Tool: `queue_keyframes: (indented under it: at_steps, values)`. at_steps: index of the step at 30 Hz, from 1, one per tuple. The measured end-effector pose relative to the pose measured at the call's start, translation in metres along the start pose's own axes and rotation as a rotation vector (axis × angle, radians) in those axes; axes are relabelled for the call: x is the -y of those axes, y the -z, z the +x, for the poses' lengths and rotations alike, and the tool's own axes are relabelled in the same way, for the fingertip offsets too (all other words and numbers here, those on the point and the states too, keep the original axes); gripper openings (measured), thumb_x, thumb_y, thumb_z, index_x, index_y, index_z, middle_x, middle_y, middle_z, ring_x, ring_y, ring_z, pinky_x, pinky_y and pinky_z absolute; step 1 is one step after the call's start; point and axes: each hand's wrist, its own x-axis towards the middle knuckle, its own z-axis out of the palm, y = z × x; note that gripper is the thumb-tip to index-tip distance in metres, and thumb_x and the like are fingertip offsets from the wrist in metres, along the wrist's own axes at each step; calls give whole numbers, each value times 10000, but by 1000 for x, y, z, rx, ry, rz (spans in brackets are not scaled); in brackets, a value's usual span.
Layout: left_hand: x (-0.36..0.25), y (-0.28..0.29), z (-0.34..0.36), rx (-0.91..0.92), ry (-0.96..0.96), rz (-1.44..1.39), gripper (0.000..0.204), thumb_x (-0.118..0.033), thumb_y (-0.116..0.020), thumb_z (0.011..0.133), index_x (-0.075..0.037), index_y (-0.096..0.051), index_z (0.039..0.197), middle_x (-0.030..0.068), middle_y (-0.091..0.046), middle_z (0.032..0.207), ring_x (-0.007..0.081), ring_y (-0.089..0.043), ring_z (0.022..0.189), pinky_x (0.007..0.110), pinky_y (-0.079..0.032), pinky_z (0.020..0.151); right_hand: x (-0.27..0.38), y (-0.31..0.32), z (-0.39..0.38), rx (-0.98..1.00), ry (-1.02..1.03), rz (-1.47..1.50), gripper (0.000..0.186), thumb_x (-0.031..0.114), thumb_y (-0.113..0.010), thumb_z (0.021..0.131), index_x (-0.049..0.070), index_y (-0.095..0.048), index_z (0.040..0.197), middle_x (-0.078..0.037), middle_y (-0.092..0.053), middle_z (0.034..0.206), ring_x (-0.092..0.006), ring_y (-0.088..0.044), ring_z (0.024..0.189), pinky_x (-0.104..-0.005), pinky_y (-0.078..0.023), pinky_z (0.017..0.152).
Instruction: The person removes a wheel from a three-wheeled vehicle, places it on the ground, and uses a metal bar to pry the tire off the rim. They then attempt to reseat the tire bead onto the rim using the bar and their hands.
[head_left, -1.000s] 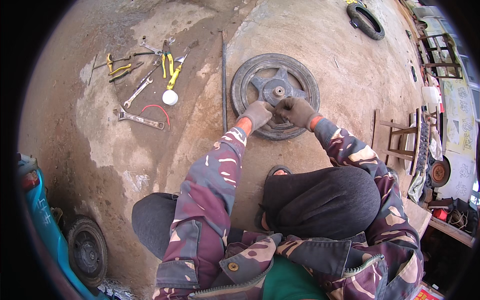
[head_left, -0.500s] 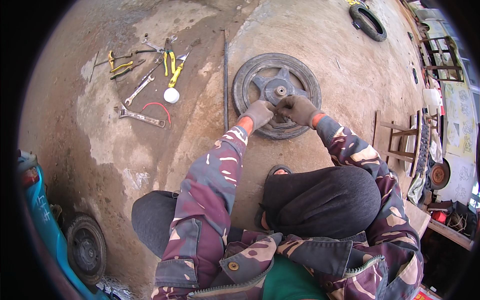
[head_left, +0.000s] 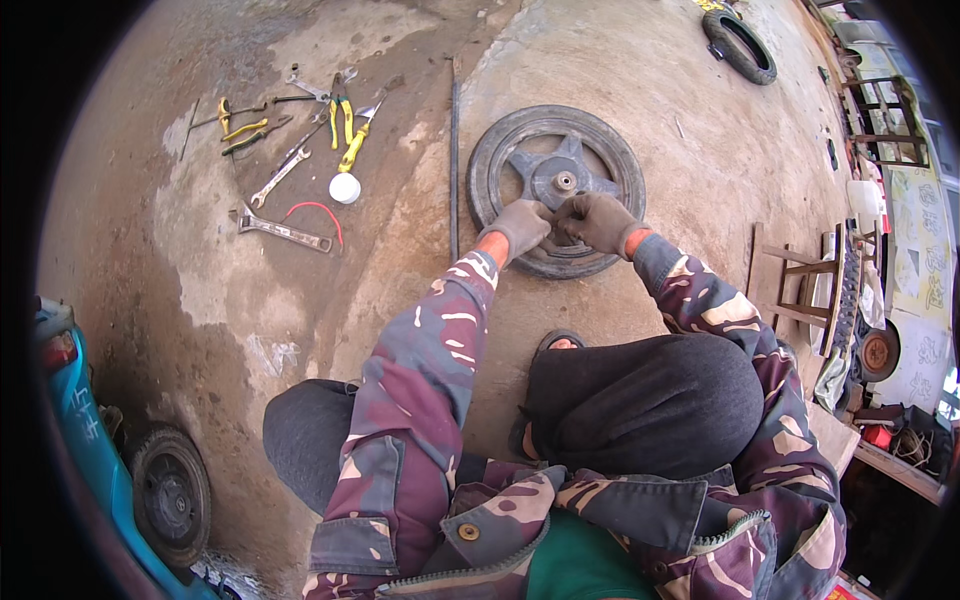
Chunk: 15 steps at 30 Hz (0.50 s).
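Observation:
A dark spoked wheel with a tyre [head_left: 484, 180] lies flat on the concrete in front of me, its metal hub facing up. Both my hands wear grey-brown gloves and meet over the wheel's near side. My left hand [head_left: 523, 227] is closed, its fingertips pressed together close to the right hand's. The fingers of my right hand [head_left: 600, 222] are curled in a pinch just below the hub. Whatever sits between the fingers of either hand is too small or hidden to make out.
Left of a long thin metal bar [head_left: 454, 160] lie an adjustable wrench [head_left: 285, 232], a combination wrench [head_left: 281, 179], yellow-handled pliers [head_left: 341, 118], a white round tub [head_left: 344, 188] and a red wire [head_left: 318, 208]. A loose tyre [head_left: 740, 47] is at the far right, a wooden stool [head_left: 808, 280] nearer. A blue-green vehicle [head_left: 85, 440] stands lower left.
The whole view has shifted very slightly. Both hands stay together over the wheel's near side, with no clear change in their grip.

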Motion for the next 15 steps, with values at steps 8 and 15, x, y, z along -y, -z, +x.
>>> queue_keyframes:
  at_steps: [8, 15]
  values:
    - [2, 1, 4, 10, 2, 0, 365, 70, -515, 918, 110, -660, 1251, 201, -748, 1057, 300, -791, 874, 384, -666, 663, 8, -12, 0, -101, -22, 85, 196, 169, -718, 891, 89, -796, 1051, -153, -787, 1000, -322, -760, 967, -408, -586, 891]
    - [3, 2, 4, 20, -16, 15, 306, 40, -547, 952, 107, -657, 1230, 206, -744, 1048, 314, -782, 893, 398, -684, 695, 4, -10, 1, -22, 128, -74, 157, 126, -718, 865, 104, -794, 1001, -150, -770, 1012, -336, -743, 975, -426, -581, 886]
